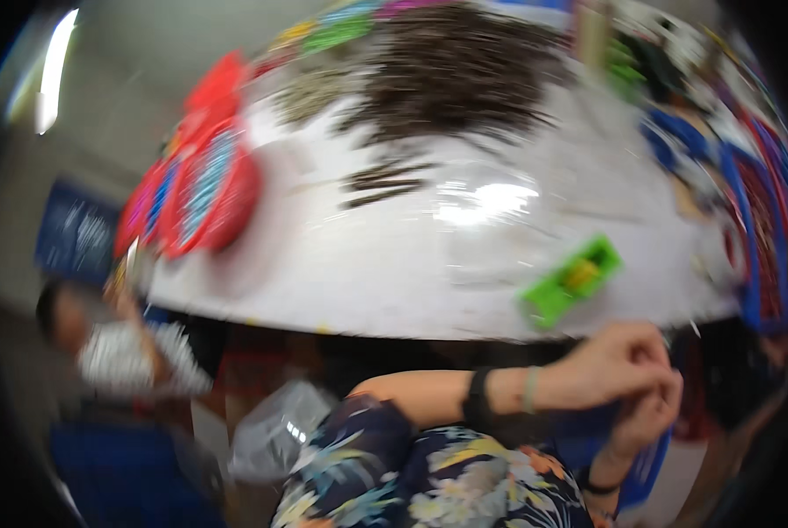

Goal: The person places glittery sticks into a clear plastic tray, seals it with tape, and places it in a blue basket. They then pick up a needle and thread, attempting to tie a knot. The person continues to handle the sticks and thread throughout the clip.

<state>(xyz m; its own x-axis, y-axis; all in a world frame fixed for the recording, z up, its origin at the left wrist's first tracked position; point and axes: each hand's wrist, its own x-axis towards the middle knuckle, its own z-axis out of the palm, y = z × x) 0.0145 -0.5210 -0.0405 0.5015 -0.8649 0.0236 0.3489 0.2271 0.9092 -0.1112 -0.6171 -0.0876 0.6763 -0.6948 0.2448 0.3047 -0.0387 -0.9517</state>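
Observation:
My left hand point(618, 365) reaches across to the right, past the table's near edge. Its wrist wears a black band and a thin pale green bracelet. Against it, slightly lower, is my right hand point(647, 418), its forearm rising from the lower edge. The fingers of both hands are curled together; blur hides whatever small thing may be between them. Closest to them on the table lies a bright green plastic block point(548, 299) with a yellow piece in its middle. Beyond it, shiny clear plastic point(491, 207) lies flat.
A large heap of thin dark brown sticks point(456, 75) covers the far side of the white table point(324, 282); several lie loose before it. Red baskets point(244, 189) with shiny wrapped pieces stand left. Blue trays point(755, 290) line the right. Another person point(130, 356) sits at left.

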